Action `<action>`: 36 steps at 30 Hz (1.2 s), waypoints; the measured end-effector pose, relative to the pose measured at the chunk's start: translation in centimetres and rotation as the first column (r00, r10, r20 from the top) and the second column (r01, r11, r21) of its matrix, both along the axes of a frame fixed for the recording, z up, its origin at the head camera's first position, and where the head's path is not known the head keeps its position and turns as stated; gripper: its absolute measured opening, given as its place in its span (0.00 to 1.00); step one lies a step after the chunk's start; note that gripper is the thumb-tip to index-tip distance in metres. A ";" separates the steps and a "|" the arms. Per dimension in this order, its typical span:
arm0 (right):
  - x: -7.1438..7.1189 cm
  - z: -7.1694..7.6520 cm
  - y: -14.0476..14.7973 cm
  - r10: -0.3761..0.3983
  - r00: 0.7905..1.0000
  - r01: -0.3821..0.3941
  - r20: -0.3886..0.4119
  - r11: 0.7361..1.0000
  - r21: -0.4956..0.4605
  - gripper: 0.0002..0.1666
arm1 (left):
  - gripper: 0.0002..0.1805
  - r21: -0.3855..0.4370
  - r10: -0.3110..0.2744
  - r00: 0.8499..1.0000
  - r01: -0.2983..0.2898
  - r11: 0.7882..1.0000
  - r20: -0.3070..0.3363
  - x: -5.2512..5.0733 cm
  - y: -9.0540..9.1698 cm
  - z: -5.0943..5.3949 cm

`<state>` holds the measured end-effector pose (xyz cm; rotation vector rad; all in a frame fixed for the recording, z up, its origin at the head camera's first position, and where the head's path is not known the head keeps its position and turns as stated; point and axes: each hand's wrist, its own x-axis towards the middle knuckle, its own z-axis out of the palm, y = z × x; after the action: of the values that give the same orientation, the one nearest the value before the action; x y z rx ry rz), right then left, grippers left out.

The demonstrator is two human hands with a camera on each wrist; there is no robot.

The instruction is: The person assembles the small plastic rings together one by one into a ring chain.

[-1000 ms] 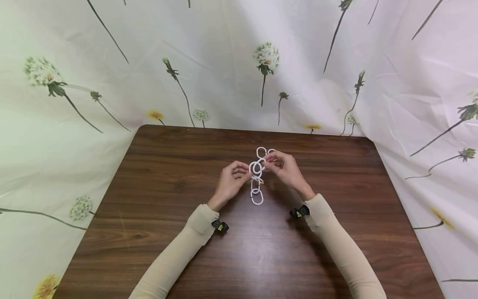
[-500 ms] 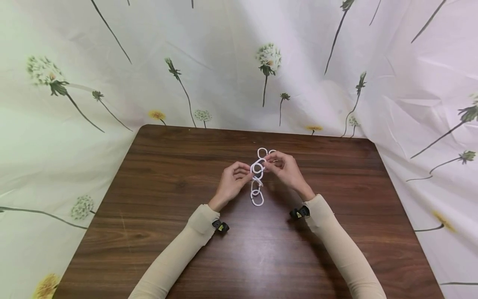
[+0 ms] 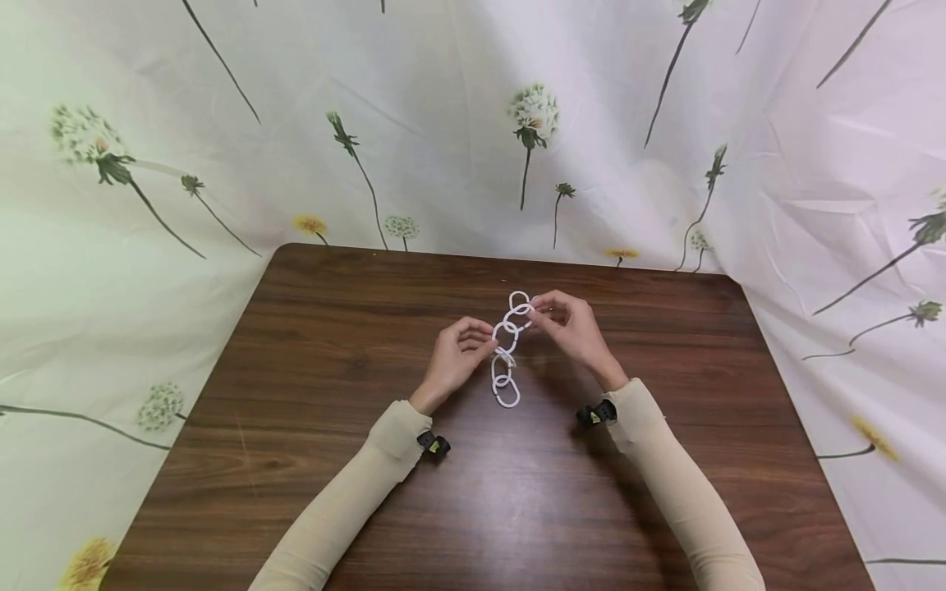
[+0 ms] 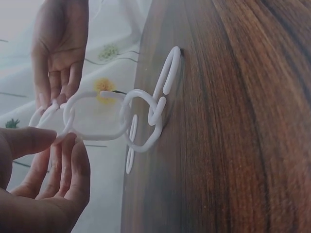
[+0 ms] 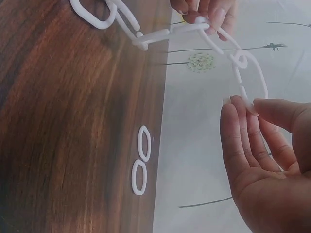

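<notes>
Filling much of the lower head view, a dark wood-grain table (image 3: 473,525) spreads beneath both arms. Around that frame's middle, the left hand (image 3: 456,357) and right hand (image 3: 572,328) each pinch, thumb against fingers, one link of a chain (image 3: 511,328), which runs between them and trails down toward the table. The chain is white and smooth, built of rounded oval links; the left wrist view reveals splits in some, hard to make out from the head. At lower centre-left, the right wrist view shows two more links (image 5: 134,177) lying end to end on the table, well apart from the chain; in the head view, the right fingers partly hide one.
</notes>
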<state>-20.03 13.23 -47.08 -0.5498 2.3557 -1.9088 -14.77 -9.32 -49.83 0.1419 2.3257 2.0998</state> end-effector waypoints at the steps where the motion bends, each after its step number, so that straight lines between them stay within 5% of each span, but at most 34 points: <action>1: -0.1 0.0 0.0 -0.001 1.000 0.001 -0.003 1.000 0.003 0.12 | 0.12 -0.003 -0.001 1.000 0.001 1.000 -0.003 0.0 0.0 0.0; 12: 0.4 0.8 -0.6 0.027 0.999 -0.027 -0.016 0.999 0.034 0.13 | 0.13 -0.042 -0.030 1.000 0.030 0.999 0.002 0.1 -0.2 -0.5; 19: 0.5 0.7 -0.8 0.038 0.999 -0.038 -0.006 0.999 0.030 0.11 | 0.11 -0.072 -0.032 0.996 0.026 0.997 -0.083 0.0 -0.2 -0.8; 36: 0.2 -0.1 -1.2 0.088 0.996 -0.089 0.020 0.995 0.042 0.12 | 0.11 -0.089 0.036 0.995 -0.045 0.995 -0.097 -0.4 -0.4 1.3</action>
<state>-19.84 12.00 -47.18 -0.6191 2.3142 -1.8140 -15.13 -9.71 -48.52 0.1996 2.4940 2.0431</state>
